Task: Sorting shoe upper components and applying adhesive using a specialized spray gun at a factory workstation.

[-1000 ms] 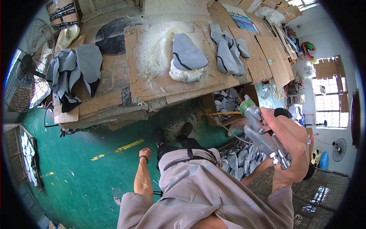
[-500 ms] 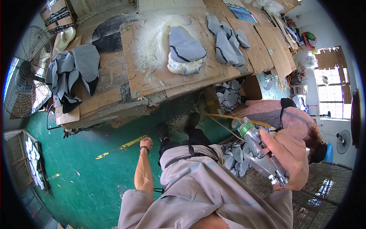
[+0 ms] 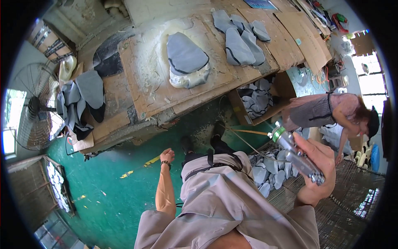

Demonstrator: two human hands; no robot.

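Note:
My right hand (image 3: 319, 159) is wrapped round a metal spray gun (image 3: 296, 153) with a green ring, held out to the right of my body. A hose (image 3: 248, 132) runs near its front end. My left hand (image 3: 167, 155) hangs at my left side over the green floor, its fingers curled in, with nothing visible in them. On the cardboard-covered table (image 3: 145, 97) in front of me, a grey fabric piece (image 3: 186, 52) with a dark curved edge lies on a whitish, crusted support (image 3: 195, 77). Neither hand touches it.
Grey fabric pieces lie at the table's left (image 3: 89, 89) and right (image 3: 240, 47). A cardboard box (image 3: 284, 89) holds more below, and a pile (image 3: 269, 168) lies near a mesh rack (image 3: 352, 191). A co-worker (image 3: 319, 110) bends at the right; a fan (image 3: 35, 106) stands left.
The view has shifted, so the table items sit further left. The spray gun stays in my right hand, its front now more to the right. The co-worker shows more fully, one arm reaching down.

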